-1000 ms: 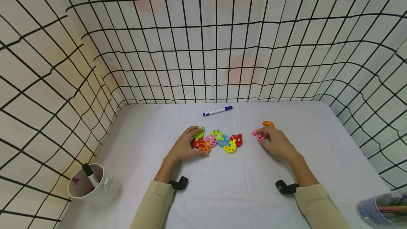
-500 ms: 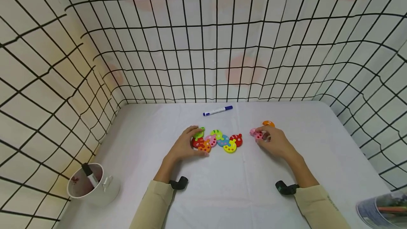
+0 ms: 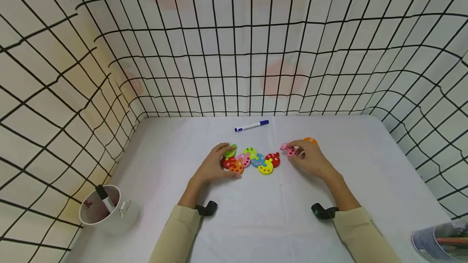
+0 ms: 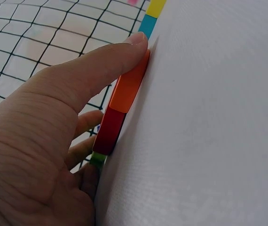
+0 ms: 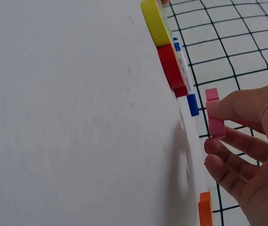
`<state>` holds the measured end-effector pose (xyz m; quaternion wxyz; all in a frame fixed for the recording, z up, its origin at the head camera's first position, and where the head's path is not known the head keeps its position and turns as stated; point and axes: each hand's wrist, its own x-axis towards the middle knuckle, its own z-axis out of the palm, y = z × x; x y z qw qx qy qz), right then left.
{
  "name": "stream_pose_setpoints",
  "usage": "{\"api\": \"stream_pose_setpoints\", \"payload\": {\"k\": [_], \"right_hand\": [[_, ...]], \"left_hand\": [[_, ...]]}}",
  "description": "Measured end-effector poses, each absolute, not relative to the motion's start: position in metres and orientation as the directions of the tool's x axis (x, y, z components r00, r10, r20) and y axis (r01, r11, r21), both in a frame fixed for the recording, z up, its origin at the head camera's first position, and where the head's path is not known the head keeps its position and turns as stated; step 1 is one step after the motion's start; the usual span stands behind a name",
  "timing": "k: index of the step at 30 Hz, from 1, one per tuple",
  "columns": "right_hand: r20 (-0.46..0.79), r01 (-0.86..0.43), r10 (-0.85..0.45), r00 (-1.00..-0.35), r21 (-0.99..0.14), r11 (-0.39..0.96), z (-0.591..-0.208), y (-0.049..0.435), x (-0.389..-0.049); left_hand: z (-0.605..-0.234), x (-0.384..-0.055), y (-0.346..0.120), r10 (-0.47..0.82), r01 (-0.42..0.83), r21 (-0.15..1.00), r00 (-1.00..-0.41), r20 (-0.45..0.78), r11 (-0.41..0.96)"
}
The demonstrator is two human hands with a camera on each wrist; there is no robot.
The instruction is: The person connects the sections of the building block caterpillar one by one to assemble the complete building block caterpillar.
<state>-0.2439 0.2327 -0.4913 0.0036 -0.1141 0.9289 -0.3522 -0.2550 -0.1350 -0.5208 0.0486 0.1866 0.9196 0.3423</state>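
A row of joined, numbered round puzzle pieces (image 3: 258, 160) in several colours lies across the table's middle. My left hand (image 3: 210, 167) spans the row's left end, fingers at the green piece (image 3: 229, 152) and thumb along the orange piece (image 4: 130, 87). Right of the row, my right hand (image 3: 310, 159) pinches a pink spotted puzzle piece (image 5: 216, 120) between thumb and fingertips. The right wrist view shows this pink piece raised off the cloth, apart from the row's red end piece (image 5: 172, 70). Another orange piece (image 3: 311, 140) lies behind the right hand, partly covered by it.
A blue-capped marker (image 3: 251, 126) lies behind the row. At the left stands a white bucket (image 3: 124, 214) with a black-capped marker inside. A clear container (image 3: 424, 240) with pencils is at the lower right. Black wire mesh (image 3: 252, 56) borders the table's back and sides.
My right hand has moved left with the pink puzzle piece, nearer the red end of the row. The left hand stays in place at the row's left end.
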Motion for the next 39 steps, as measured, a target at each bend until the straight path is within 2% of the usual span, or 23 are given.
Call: {"api": "stream_pose_setpoints", "payload": {"k": [16,32,39], "right_hand": [[0.026,-0.225,-0.273,-0.962,-0.644,0.731,-0.500,0.212,-0.250],[-0.009,-0.200,-0.254,-0.967,-0.592,0.781,-0.504,0.206,-0.250],[-0.023,-0.157,-0.220,-0.975,-0.629,0.761,-0.501,0.213,-0.250]], "left_hand": [[-0.520,-0.253,-0.135,0.381,0.314,0.650,-0.924,0.040,0.692],[-0.519,-0.254,-0.135,0.382,0.323,0.650,-0.923,0.053,0.688],[-0.519,-0.253,-0.135,0.395,0.336,0.644,-0.917,0.056,0.688]]}}
